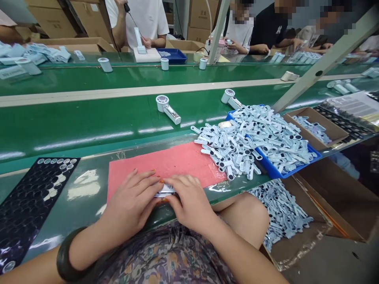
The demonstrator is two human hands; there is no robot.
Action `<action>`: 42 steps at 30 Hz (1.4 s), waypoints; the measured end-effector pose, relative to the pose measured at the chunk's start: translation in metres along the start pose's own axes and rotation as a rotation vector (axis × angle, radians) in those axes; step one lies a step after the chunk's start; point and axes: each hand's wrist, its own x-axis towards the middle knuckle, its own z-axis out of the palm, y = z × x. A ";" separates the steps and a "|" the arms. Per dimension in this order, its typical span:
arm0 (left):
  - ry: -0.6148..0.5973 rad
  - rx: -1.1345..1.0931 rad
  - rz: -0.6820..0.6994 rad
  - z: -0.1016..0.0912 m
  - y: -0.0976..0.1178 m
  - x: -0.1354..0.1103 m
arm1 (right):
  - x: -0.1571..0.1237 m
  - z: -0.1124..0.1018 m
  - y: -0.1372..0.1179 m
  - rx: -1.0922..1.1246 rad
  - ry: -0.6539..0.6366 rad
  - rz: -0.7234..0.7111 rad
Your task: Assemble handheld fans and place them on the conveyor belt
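Two-Handed Hold at the Near Edge

Left hand (134, 197) and right hand (191, 197) clamp a pale oblong part (165, 190) between their fingers, over the near edge of the pink mat (166, 159). Bare mat extends forward, bounded rightward by piled pieces (231, 146). A black shirt (268, 27) shows "NY"; the part's dark markings are illegible.

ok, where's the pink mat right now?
Head view, about the middle: the pink mat lies on the table, partly hidden by the left hand and right hand. The heap of pale-blue pieces overlaps its right end.
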 end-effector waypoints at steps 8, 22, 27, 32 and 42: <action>-0.096 0.043 0.050 -0.011 -0.002 0.010 | 0.000 -0.001 0.005 -0.107 -0.009 -0.066; -0.082 0.167 0.171 -0.020 -0.001 0.020 | -0.001 0.007 0.008 -0.085 0.092 -0.110; -0.076 0.161 0.181 -0.005 -0.043 0.025 | 0.003 0.011 0.017 -0.028 0.264 -0.092; -0.143 0.012 0.154 -0.010 -0.052 0.046 | 0.007 0.017 0.024 0.032 0.308 -0.081; -0.171 -0.059 0.085 -0.016 -0.043 0.047 | 0.002 0.021 0.019 0.060 0.314 -0.018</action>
